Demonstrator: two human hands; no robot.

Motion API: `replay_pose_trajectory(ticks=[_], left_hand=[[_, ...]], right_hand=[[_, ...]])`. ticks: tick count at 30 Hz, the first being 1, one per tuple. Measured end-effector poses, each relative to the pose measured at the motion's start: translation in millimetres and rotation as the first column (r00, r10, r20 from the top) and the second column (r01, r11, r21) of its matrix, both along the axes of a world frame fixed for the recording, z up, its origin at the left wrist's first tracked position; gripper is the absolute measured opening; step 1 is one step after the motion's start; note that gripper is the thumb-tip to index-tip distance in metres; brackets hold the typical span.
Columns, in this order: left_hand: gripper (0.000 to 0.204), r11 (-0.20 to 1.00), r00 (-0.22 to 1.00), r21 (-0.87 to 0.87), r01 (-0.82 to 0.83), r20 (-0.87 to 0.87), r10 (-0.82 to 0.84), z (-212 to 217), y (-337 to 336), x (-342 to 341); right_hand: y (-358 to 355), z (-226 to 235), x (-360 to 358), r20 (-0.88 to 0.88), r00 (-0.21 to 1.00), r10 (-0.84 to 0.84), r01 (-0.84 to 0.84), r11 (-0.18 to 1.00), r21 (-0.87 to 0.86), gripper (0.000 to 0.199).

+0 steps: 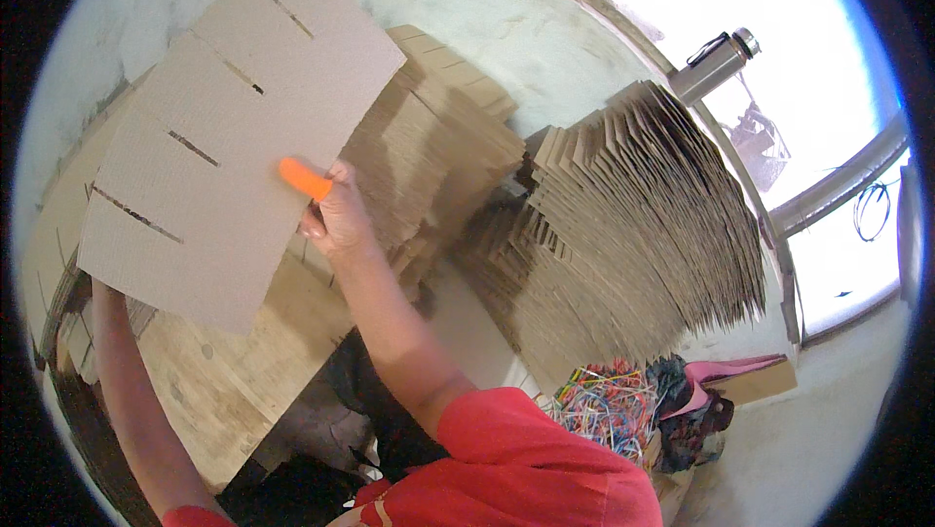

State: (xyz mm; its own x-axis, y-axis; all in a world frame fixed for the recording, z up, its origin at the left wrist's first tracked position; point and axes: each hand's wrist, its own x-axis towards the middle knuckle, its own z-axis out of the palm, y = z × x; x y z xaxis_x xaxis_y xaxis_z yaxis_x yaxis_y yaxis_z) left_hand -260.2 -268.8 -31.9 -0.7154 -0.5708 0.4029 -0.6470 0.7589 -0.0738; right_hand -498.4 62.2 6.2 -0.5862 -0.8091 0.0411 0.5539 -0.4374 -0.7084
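Note:
A slotted sheet of corrugated cardboard (205,167) is held up, tilted, at the upper left, with several narrow slits cut into it. My right hand (336,210) is closed on its right edge. An orange finger cover (305,179) on the thumb lies against the face of the sheet. From the lower left my left forearm (131,400) reaches up behind the sheet, which hides my left hand and its fingers.
Beneath the sheet is a wooden tabletop (209,386). Cardboard pieces (438,152) are piled behind it, and a tall fanned stack (633,235) stands at right. A metal bottle (716,64) stands by the bright window. Tangled coloured strands (609,405) lie at the lower right.

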Motion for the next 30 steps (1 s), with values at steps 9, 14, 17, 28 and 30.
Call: replay_pose_trajectory(ticks=[9, 14, 17, 28, 30], left_hand=[[0.045, 0.997, 0.999, -0.063, 0.044, -0.015, -0.045, 27.8, 0.2, -5.5], [0.051, 0.984, 0.989, -0.099, 0.15, 0.011, -0.15, 61.3, 52.1, -28.1], [0.054, 0.963, 0.992, -0.241, 0.124, 0.026, -0.121, 52.3, 49.4, -21.3], [0.063, 0.953, 0.976, -0.227, -0.202, 0.037, 0.216, 36.6, 62.3, 38.9], [0.051, 0.937, 0.999, -0.348, -0.031, -0.038, 0.019, 38.1, 59.8, 42.6]], right_hand=[[13.3, 67.5, 26.2, -0.218, 0.914, -0.341, 0.404, 0.729, 0.553, 0.012], [27.8, 69.0, 14.1, -0.297, 0.836, -0.462, 0.548, 0.664, 0.509, 0.028], [24.7, 62.9, 11.6, -0.462, 0.822, -0.333, 0.524, 0.76, 0.384, 0.026], [13.1, 60.4, 28.3, -0.495, 0.843, -0.211, 0.414, 0.843, 0.344, 0.003], [6.1, 53.3, 30.5, -0.487, 0.836, -0.253, 0.463, 0.803, 0.375, 0.005]])
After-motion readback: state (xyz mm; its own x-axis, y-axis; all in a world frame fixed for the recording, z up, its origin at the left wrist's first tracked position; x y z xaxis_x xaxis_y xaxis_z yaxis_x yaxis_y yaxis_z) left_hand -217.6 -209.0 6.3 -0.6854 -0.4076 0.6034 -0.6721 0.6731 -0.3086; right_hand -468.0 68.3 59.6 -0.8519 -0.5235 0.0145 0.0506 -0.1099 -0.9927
